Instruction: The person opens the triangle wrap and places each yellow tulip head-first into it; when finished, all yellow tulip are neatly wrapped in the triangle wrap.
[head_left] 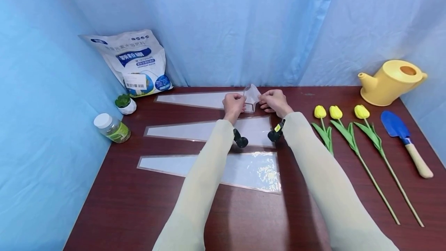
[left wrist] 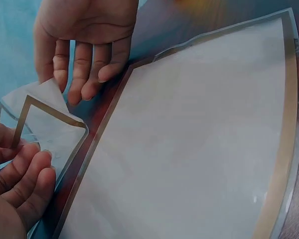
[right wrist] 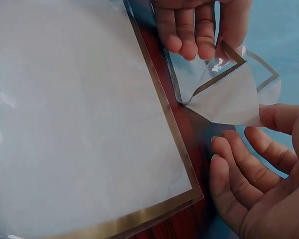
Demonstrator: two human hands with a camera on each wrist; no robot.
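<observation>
Three tapered flower sleeves, white with a clear layer and a gold-brown border, lie in rows. My two hands are at the wide right end of the farthest sleeve (head_left: 198, 99), whose mouth is spread and raised. There my left hand (head_left: 232, 104) pinches the clear, gold-edged layer. Between thumb and forefinger, my right hand (right wrist: 269, 164) holds the white layer's corner; its other fingers are loosely bent. The middle sleeve (head_left: 181, 130) lies flat just below the hands, and the nearest sleeve (head_left: 240, 173) is partly covered by the left forearm.
Right of the arms lie three yellow tulips (head_left: 362, 112) and a blue trowel (head_left: 395, 125), with a yellow watering can (head_left: 386, 82) behind. At the left stand a fertilizer bag (head_left: 139, 63), a small potted succulent (head_left: 126, 105) and a white-lidded jar (head_left: 113, 128). Blue curtains (head_left: 230, 30) border the table.
</observation>
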